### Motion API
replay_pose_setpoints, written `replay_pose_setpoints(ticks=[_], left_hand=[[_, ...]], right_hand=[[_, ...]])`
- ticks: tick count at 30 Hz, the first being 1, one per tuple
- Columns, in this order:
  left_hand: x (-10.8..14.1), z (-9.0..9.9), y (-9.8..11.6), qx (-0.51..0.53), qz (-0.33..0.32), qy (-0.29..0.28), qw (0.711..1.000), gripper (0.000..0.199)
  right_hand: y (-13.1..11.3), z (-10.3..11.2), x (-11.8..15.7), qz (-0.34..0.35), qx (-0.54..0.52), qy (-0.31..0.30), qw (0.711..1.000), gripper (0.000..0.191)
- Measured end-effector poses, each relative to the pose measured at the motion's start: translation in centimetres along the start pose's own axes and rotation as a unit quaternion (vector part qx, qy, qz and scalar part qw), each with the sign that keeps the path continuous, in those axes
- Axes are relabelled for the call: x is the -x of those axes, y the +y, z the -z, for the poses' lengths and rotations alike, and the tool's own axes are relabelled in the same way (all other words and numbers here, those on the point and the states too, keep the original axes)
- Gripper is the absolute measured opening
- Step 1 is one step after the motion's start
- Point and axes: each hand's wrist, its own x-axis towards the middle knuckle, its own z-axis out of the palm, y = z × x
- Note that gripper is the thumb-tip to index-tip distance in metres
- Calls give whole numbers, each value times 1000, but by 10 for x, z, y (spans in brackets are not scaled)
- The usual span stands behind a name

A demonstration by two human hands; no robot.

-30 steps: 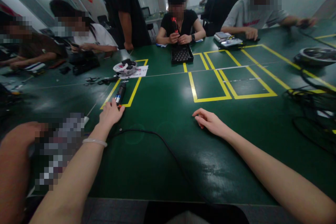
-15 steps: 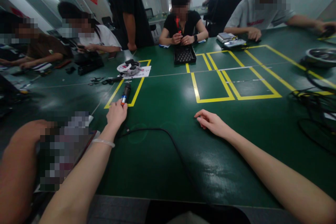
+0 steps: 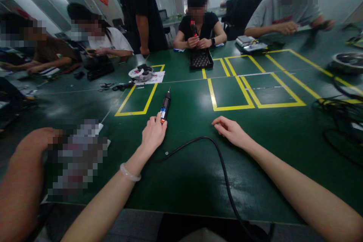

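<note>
My left hand (image 3: 154, 133) is closed around the rear of a black electric screwdriver (image 3: 165, 105) with a blue and orange band. The tool's thin bit points away from me over the green table (image 3: 181, 181). From behind that hand a black cable (image 3: 219, 155) curves right and runs down over the table's near edge. My right hand (image 3: 231, 131) rests on the table at right of centre, fingers loosely bent and thumb apart, with nothing in it. A gap of bare table separates it from the screwdriver.
Yellow tape rectangles (image 3: 234, 108) mark the table. Beyond are a black tray (image 3: 201, 59) and a white round part (image 3: 141, 73) on paper. Coiled cables (image 3: 337, 109) lie at right. A neighbour's arm (image 3: 25, 170) reaches in at left. Several people sit around.
My left hand has moved right with the screwdriver, out of the left taped rectangle. The cable has shifted right and bows more. My right hand has hardly moved.
</note>
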Motion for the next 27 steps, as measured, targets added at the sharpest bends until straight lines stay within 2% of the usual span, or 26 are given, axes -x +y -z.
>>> replay_pose_setpoints(ticks=[5,13,16,22,25,27], left_hand=[[19,7,46,1,-57,8,998,52],[33,8,99,2,-133,16,991,54],[36,9,115,5,-155,14,988,56],[38,14,137,29,-175,-20,984,57],[39,12,138,65,-190,-29,979,57],[39,10,135,103,-210,-37,972,60]], right_hand=[[-13,-1,3,39,63,34,997,18],[-24,-12,4,69,93,11,993,12],[-22,-17,3,64,74,-1,995,18],[-16,-16,0,68,55,-28,996,23],[-14,-9,-1,53,29,-38,997,15],[-14,-4,-1,17,-25,-37,999,16]])
